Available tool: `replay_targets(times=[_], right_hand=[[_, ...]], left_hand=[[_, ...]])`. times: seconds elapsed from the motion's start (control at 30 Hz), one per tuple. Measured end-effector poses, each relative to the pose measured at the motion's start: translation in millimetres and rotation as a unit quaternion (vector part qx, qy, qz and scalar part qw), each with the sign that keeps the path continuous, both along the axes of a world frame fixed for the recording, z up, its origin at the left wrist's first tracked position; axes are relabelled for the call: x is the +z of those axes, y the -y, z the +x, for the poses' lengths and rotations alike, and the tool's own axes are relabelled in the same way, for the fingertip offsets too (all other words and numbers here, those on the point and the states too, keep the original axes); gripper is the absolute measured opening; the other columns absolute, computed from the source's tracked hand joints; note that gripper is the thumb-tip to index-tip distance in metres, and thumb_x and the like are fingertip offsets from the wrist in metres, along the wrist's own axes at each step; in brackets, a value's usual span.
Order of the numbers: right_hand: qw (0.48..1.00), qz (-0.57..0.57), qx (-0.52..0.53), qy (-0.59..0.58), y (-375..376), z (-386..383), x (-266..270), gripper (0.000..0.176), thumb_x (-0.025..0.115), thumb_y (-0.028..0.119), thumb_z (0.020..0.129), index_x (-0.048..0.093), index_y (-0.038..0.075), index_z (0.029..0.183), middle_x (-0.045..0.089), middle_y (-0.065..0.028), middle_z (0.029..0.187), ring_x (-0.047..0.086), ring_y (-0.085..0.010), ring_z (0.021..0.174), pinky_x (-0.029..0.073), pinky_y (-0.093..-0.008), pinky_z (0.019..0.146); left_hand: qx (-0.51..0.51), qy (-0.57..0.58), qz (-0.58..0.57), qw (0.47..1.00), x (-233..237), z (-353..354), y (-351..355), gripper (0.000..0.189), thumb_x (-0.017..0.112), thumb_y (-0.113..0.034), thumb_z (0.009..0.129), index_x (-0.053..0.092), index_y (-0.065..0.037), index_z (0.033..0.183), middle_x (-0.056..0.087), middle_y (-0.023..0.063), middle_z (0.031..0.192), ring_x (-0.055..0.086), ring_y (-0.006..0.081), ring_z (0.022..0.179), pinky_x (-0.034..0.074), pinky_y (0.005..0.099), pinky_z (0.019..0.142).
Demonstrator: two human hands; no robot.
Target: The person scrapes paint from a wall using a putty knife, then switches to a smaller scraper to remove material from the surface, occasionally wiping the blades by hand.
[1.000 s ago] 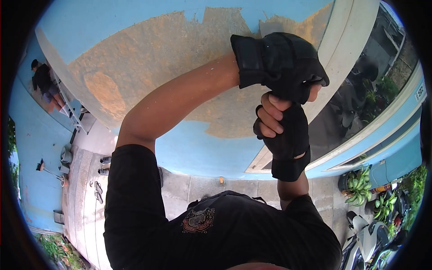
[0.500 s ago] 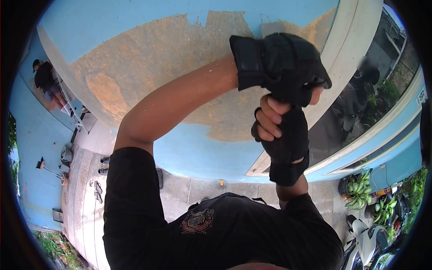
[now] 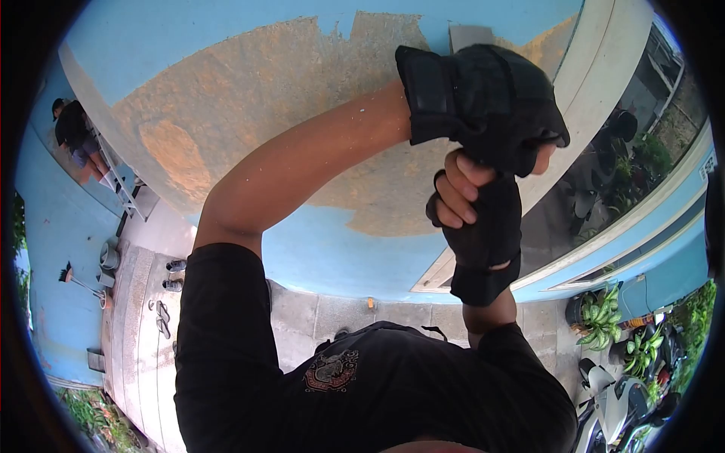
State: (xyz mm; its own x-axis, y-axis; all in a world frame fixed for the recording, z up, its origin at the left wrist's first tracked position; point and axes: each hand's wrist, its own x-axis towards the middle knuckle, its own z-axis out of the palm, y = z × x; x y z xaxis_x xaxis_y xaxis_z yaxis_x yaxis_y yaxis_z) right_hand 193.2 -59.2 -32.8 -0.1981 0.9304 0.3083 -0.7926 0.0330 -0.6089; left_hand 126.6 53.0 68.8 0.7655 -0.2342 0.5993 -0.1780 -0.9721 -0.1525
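My left hand [image 3: 495, 106], in a black fingerless glove, is closed in front of a blue wall [image 3: 332, 260] with a large bare patch [image 3: 264, 98] of grey-brown and orange. Past its knuckles shows the flat grey blade of a scraper [image 3: 470, 36], at the ragged paint edge. Directly below, my right hand [image 3: 479, 215] wears a matching glove, its bare fingers curled tight. The two fists are stacked in line around the scraper's handle, which they hide.
A pale window frame [image 3: 596, 68] with dark reflecting glass [image 3: 604, 166] borders the patch on the right. At far left a person [image 3: 75, 136] stands at a ladder [image 3: 124, 181]. Shoes [image 3: 174, 275], a broom [image 3: 83, 283], potted plants [image 3: 600, 317] and a motorbike [image 3: 615, 408] are around the paved floor.
Both fists have shifted slightly up and to the right along the wall, still closed together. More of the grey blade shows above my left hand.
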Motion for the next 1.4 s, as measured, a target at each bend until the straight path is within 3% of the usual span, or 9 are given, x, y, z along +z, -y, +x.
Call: replay_targets(times=[0.13,0.23,0.43,0.57,0.83,0.9,0.97,1.17,1.4], right_hand=[[1.000,-0.003,0.008,-0.020,-4,-1,-2,0.020,0.051,0.011,0.096,0.044,0.010,0.078,0.041,0.0040,0.062,0.036,-0.0062,0.043,0.033,-0.0236,0.041],[0.999,0.022,-0.004,-0.024,-7,-4,1,0.018,0.052,0.011,0.096,0.044,0.010,0.080,0.041,0.0039,0.062,0.037,-0.0065,0.043,0.033,-0.0241,0.040],[0.999,-0.017,0.020,-0.024,-5,-1,-5,0.019,0.052,0.011,0.096,0.044,0.010,0.079,0.042,0.0037,0.062,0.037,-0.0064,0.043,0.033,-0.0237,0.041],[0.999,0.020,0.022,-0.029,-9,3,0,0.020,0.051,0.011,0.096,0.044,0.011,0.077,0.041,0.0040,0.062,0.037,-0.0064,0.043,0.032,-0.0237,0.041],[0.987,-0.083,0.008,0.134,26,51,-104,0.012,0.060,0.014,0.092,0.050,0.008,0.090,0.043,0.0019,0.062,0.036,-0.0082,0.044,0.031,-0.0230,0.044],[0.977,-0.158,0.016,0.140,45,63,-125,0.020,0.059,0.007,0.093,0.055,0.007,0.113,0.039,0.0036,0.068,0.036,-0.0056,0.052,0.030,-0.0219,0.047],[0.963,-0.202,0.015,0.179,61,76,-156,0.057,0.058,0.006,0.094,0.040,0.006,0.147,0.041,0.0045,0.071,0.035,-0.0046,0.055,0.032,-0.0206,0.050],[0.939,-0.212,-0.008,0.270,89,98,-195,0.057,0.058,0.007,0.094,0.040,0.001,0.147,0.046,0.0037,0.071,0.040,-0.0043,0.055,0.035,-0.0205,0.051],[0.924,-0.117,-0.096,0.350,105,80,-173,0.055,0.053,0.024,0.099,0.041,0.001,0.147,0.043,0.0046,0.065,0.038,-0.0037,0.055,0.034,-0.0203,0.052]], left_hand=[[-0.022,0.084,0.053,0.995,-7,0,-2,0.007,0.067,-0.024,0.068,0.066,-0.017,0.068,0.059,0.0018,0.057,0.056,0.0231,0.050,0.045,0.0304,0.052],[0.040,-0.056,-0.042,0.997,6,1,1,0.007,0.069,-0.026,0.068,0.066,-0.019,0.067,0.060,0.0017,0.057,0.060,0.0235,0.052,0.046,0.0305,0.053],[-0.011,0.039,0.024,0.999,-8,-3,1,0.013,0.069,-0.027,0.068,0.062,-0.017,0.061,0.054,0.0019,0.053,0.055,0.0235,0.048,0.043,0.0327,0.051],[0.096,0.020,0.027,0.995,-2,1,4,0.015,0.067,-0.029,0.071,0.062,-0.016,0.065,0.060,0.0035,0.062,0.059,0.0247,0.054,0.044,0.0357,0.051],[0.051,0.097,0.086,0.990,-91,-30,33,0.024,0.070,-0.026,0.061,0.068,-0.015,0.082,0.064,0.0055,0.078,0.065,0.0266,0.069,0.051,0.0396,0.061],[0.069,0.112,0.002,0.991,-137,-46,47,0.023,0.067,-0.017,0.062,0.067,-0.012,0.085,0.066,0.0051,0.085,0.065,0.0261,0.075,0.052,0.0396,0.063],[0.077,0.126,-0.051,0.988,-182,-58,56,0.028,0.060,-0.011,0.069,0.062,-0.013,0.096,0.069,0.0074,0.095,0.068,0.0272,0.079,0.052,0.0384,0.063],[0.191,0.100,-0.269,0.939,-305,-70,80,0.017,0.058,-0.004,0.078,0.063,-0.009,0.093,0.068,0.0096,0.089,0.064,0.0286,0.070,0.052,0.0385,0.064],[0.152,0.022,-0.461,0.874,-320,-60,134,0.024,0.065,-0.011,0.084,0.067,-0.005,0.107,0.068,0.0122,0.090,0.066,0.0290,0.076,0.054,0.0358,0.068]])
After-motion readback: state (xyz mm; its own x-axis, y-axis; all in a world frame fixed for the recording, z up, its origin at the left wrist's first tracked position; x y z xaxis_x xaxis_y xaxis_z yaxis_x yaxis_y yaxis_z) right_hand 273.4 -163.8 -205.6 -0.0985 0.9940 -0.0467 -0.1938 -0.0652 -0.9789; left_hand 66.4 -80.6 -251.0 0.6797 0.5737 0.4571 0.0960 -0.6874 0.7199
